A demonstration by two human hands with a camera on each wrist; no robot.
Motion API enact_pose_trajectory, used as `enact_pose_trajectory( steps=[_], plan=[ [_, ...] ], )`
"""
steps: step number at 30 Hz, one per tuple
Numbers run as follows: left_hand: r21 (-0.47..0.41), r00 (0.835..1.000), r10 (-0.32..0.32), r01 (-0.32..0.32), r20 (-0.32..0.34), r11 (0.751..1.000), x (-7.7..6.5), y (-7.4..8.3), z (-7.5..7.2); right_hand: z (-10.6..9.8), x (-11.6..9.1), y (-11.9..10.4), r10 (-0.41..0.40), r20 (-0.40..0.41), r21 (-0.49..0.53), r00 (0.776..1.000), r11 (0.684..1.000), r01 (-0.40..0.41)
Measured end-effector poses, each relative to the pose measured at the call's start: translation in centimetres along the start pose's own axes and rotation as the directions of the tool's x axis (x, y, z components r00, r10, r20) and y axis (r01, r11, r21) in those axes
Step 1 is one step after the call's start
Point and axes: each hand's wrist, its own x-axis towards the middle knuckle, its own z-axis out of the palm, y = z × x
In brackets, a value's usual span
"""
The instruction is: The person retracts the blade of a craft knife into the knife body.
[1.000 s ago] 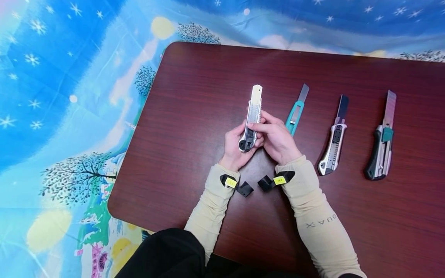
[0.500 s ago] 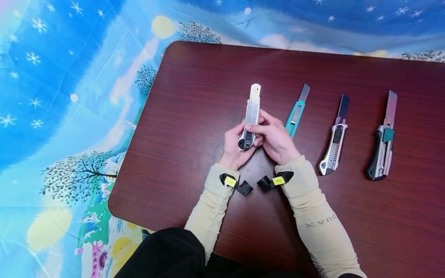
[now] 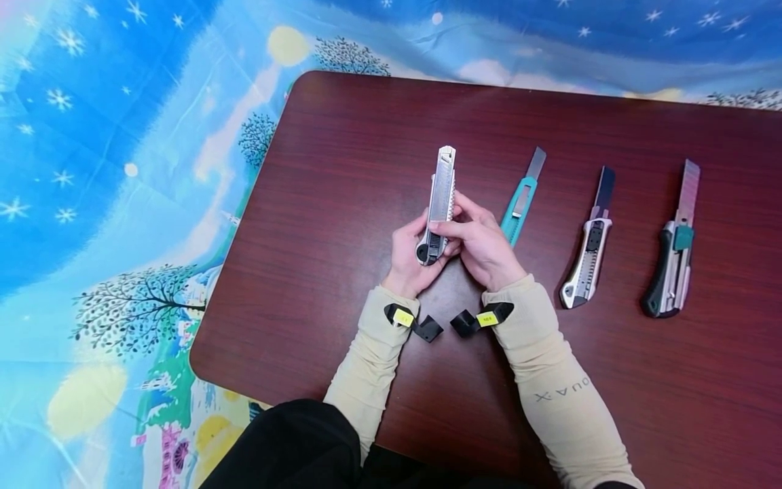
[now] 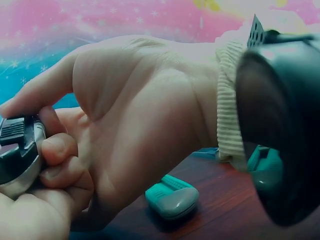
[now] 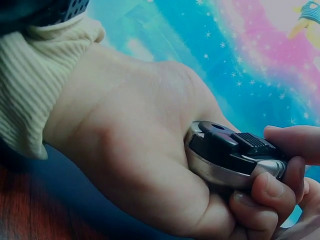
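Both hands hold a silver snap-off utility knife (image 3: 441, 197), its front end pointing away from the body. The left hand (image 3: 408, 255) is curled round the butt end, which rests against its palm in the right wrist view. The right hand (image 3: 485, 248) pinches the body from the right, its thumb lying on the black ridged slider (image 5: 252, 145). In the left wrist view, the right hand's curled fingers press along the knife's side. Whether any blade shows at the front end is hard to tell.
Right of the hands lie a teal utility knife (image 3: 519, 204), a white-and-black one (image 3: 586, 265) and a black-and-silver one with a green slider (image 3: 672, 265), each with blade out. The brown table (image 3: 342, 170) has a rounded far-left corner; a printed cloth (image 3: 153, 136) hangs around it.
The held knife has shifted slightly left. The right thumb has slid a little down its body toward the butt, and a dark notch now shows at the front end. The other knives stay put.
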Motion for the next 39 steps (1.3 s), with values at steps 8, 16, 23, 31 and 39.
enact_pose_trajectory(
  steps=[8, 16, 23, 31, 39],
  plan=[
    [0.015, 0.999, 0.004, -0.004, -0.032, 1.0, 0.1, 0.0, 0.1, -0.1, 0.0, -0.1, -0.01, -0.015, -0.016, 1.0, 1.0, 0.01],
    [0.263, 0.977, 0.125, -0.076, -0.172, 0.962, 0.6, -0.3, 0.0, -0.5, 0.0, -0.2, -0.142, -0.056, -0.114, 0.988, 0.984, 0.135],
    [0.565, 0.901, 0.352, -0.158, -0.252, 0.81, 0.7, 0.1, -0.4, -0.6, 0.0, -0.6, -0.112, -0.074, -0.226, 0.991, 0.97, 0.092],
    [0.811, 0.846, 0.469, -0.077, -0.255, 0.579, 0.7, 0.5, -0.8, -0.7, -0.1, -0.8, -0.076, -0.103, -0.303, 0.992, 0.952, 0.042],
    [0.99, 0.817, 0.558, 0.125, -0.143, 0.07, 0.6, 0.0, -1.3, -0.4, -0.1, -0.4, -0.052, -0.062, -0.324, 0.997, 0.945, 0.029]
  ],
)
